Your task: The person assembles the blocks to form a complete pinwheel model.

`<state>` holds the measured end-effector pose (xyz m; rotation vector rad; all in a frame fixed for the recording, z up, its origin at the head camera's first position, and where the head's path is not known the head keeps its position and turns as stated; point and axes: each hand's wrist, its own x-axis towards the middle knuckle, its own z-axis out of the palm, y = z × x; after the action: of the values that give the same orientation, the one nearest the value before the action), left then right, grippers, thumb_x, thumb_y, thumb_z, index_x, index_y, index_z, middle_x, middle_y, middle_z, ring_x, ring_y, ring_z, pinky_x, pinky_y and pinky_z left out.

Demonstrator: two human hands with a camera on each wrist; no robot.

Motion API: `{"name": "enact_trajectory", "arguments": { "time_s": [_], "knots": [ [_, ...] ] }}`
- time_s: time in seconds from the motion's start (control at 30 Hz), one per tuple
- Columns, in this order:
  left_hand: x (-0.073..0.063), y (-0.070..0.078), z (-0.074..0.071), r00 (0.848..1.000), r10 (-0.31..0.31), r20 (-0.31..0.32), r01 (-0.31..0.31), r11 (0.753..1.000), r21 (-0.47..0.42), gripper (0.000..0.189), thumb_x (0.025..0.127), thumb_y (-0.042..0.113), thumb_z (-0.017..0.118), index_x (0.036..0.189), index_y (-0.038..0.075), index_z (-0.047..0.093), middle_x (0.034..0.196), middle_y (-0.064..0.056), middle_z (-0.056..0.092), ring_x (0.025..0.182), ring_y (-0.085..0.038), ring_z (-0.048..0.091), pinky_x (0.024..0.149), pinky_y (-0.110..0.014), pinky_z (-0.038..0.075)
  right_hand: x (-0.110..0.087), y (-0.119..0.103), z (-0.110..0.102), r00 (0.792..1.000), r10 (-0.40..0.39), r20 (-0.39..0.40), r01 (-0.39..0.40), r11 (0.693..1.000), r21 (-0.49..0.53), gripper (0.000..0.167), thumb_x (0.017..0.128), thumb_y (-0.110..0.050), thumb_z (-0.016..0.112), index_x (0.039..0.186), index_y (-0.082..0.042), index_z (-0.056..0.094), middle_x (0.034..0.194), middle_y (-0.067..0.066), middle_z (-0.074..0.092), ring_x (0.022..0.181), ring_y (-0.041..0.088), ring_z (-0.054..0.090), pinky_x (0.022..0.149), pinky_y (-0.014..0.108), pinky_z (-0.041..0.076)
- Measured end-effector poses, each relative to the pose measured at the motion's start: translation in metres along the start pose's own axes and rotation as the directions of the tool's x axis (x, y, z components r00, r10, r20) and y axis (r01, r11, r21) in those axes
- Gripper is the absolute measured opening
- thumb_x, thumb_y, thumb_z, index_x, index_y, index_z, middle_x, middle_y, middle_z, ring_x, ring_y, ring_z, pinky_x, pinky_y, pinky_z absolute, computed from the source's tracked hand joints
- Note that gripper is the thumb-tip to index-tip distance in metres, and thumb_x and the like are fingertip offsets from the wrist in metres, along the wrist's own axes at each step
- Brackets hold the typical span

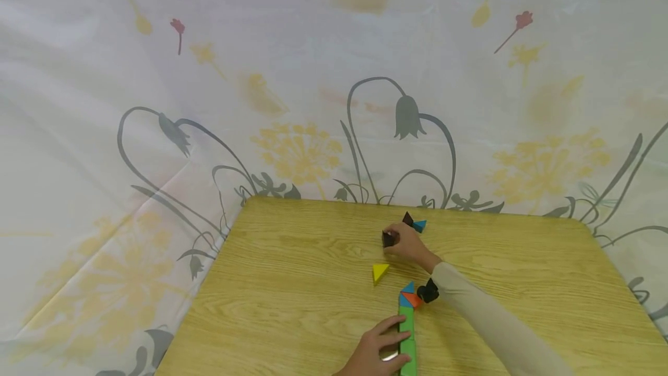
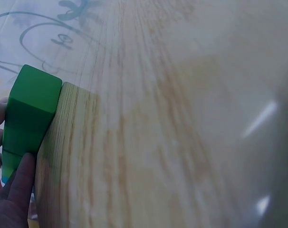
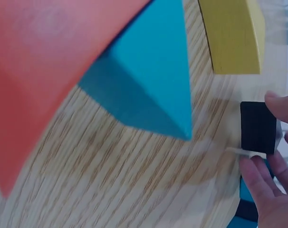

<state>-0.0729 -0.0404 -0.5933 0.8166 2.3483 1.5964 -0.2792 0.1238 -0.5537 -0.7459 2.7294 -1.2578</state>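
My right hand [image 1: 409, 243] pinches a black triangular block [image 3: 259, 127] between thumb and fingers, low over the far part of the table. Just beyond it lie a dark triangular block [image 1: 407, 219] and a small blue triangular block [image 1: 420, 226]. Closer to me, my left hand [image 1: 377, 348] rests against a row of green blocks [image 1: 407, 329], its extended fingers touching their top and left side. Blue triangular blocks [image 1: 407, 288] and a red triangular block [image 1: 413, 299] sit at the row's far end. A yellow triangular block [image 1: 380, 273] lies between the two hands.
The wood-grain table [image 1: 292, 260] ends at the back against a flower-printed curtain [image 1: 302, 74]. A small black camera [image 1: 429, 291] on the right wrist hangs close beside the red block.
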Motion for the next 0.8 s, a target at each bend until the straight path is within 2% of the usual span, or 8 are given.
{"name": "enact_trajectory", "arguments": {
  "time_s": [0.27, 0.5, 0.63, 0.73, 0.8],
  "knots": [
    [0.000, 0.000, 0.001, 0.999, 0.034, -0.005, -0.034, 0.999, 0.020, 0.041, 0.093, 0.032, 0.061, 0.129, 0.012, 0.060, 0.143, 0.002, 0.043, 0.129, -0.017, 0.041, 0.100, -0.031, 0.042, 0.002, -0.002, 0.007, 1.000, 0.011, 0.005, -0.011, 0.998, 0.066, 0.055, 0.076, -0.005, 0.078, 0.124, 0.010, 0.055, 0.118, 0.024, 0.053, 0.093, 0.030, 0.054, 0.076, 0.042, 0.049],
    [-0.001, 0.000, 0.001, 0.999, 0.047, -0.015, -0.047, 0.999, 0.026, 0.041, 0.094, 0.032, 0.060, 0.129, 0.011, 0.060, 0.142, 0.000, 0.044, 0.129, -0.018, 0.042, 0.100, -0.032, 0.042, 0.003, -0.001, 0.011, 0.999, 0.036, 0.006, -0.037, 0.992, 0.120, 0.056, 0.076, -0.005, 0.079, 0.124, 0.011, 0.054, 0.111, 0.024, 0.056, 0.077, 0.023, 0.051, 0.067, 0.036, 0.046],
    [-0.002, -0.001, 0.001, 0.998, 0.054, -0.018, -0.053, 0.998, 0.041, 0.041, 0.094, 0.032, 0.060, 0.129, 0.011, 0.060, 0.142, 0.000, 0.044, 0.129, -0.017, 0.042, 0.100, -0.032, 0.042, 0.001, 0.002, 0.015, 0.999, 0.048, 0.000, -0.047, 0.985, 0.164, 0.061, 0.077, -0.005, 0.078, 0.129, 0.011, 0.050, 0.116, 0.027, 0.056, 0.082, 0.027, 0.058, 0.072, 0.039, 0.050],
    [-0.002, -0.001, 0.001, 0.998, 0.060, -0.018, -0.059, 0.997, 0.054, 0.040, 0.094, 0.032, 0.060, 0.129, 0.011, 0.061, 0.142, 0.000, 0.045, 0.129, -0.017, 0.042, 0.100, -0.032, 0.042, 0.000, 0.002, 0.016, 0.998, 0.063, -0.006, -0.060, 0.974, 0.219, 0.063, 0.078, -0.003, 0.076, 0.131, 0.011, 0.046, 0.124, 0.029, 0.052, 0.092, 0.032, 0.060, 0.078, 0.042, 0.052],
    [-0.002, -0.001, 0.000, 0.998, 0.061, -0.019, -0.060, 0.997, 0.053, 0.040, 0.094, 0.032, 0.060, 0.129, 0.011, 0.061, 0.142, 0.000, 0.045, 0.129, -0.017, 0.042, 0.100, -0.032, 0.042, -0.002, 0.002, 0.016, 0.997, 0.074, -0.010, -0.069, 0.966, 0.249, 0.062, 0.079, -0.003, 0.076, 0.132, 0.011, 0.046, 0.124, 0.029, 0.052, 0.092, 0.033, 0.060, 0.078, 0.043, 0.052]
  ]
}}
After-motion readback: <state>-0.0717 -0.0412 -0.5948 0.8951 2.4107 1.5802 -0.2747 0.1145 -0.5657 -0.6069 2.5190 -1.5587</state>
